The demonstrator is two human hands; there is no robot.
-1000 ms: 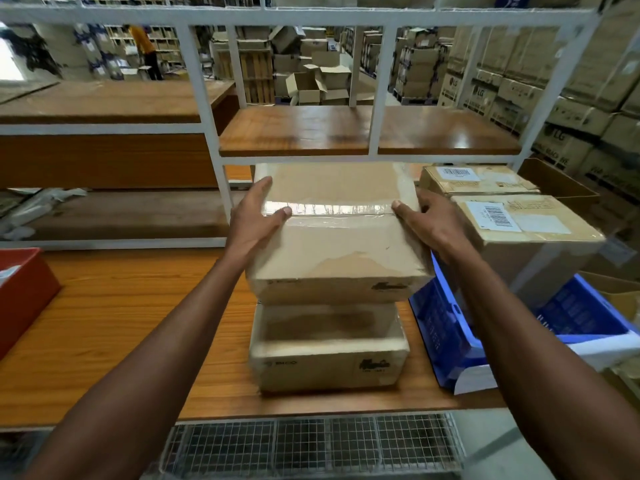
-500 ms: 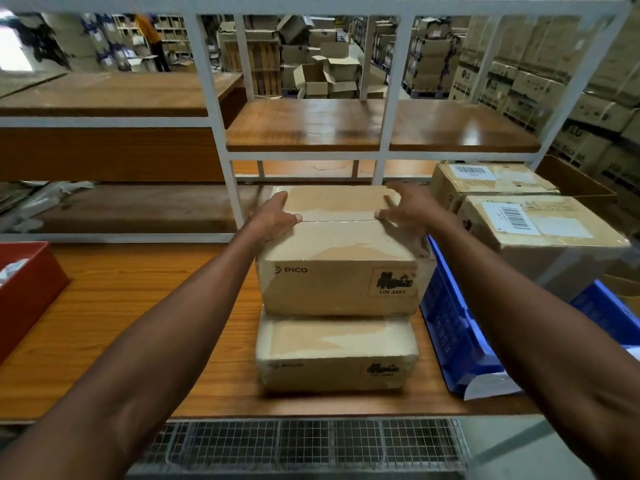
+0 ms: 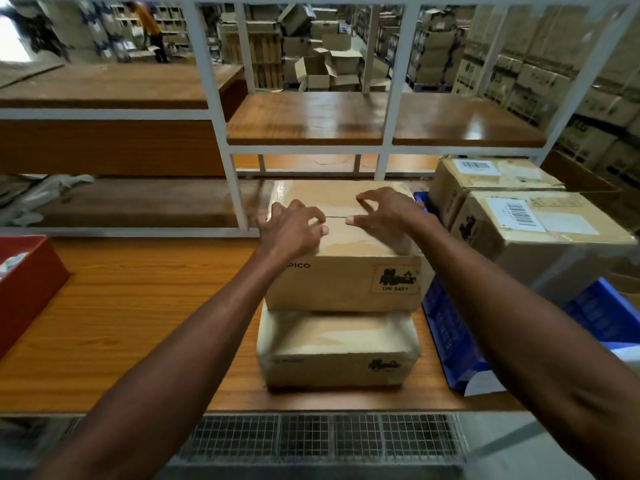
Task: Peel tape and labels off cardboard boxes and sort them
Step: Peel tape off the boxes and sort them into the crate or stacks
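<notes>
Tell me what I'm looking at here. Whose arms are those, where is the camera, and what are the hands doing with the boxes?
There is no machine here. The arms belong to a person who wears a camera on the head, so you look forward and down just as they do.

The left hand and the right hand are both over the top box, which sits on the bottom box. The fingers are curled like claws near the seam along the lid, as if picking at the shiny tape there. Neither hand is holding anything that I can see.

The boxes stand on a wooden table. At the left is a red bin. At the right, labelled boxes sit in a blue crate. Behind is a white shelf rack.
</notes>
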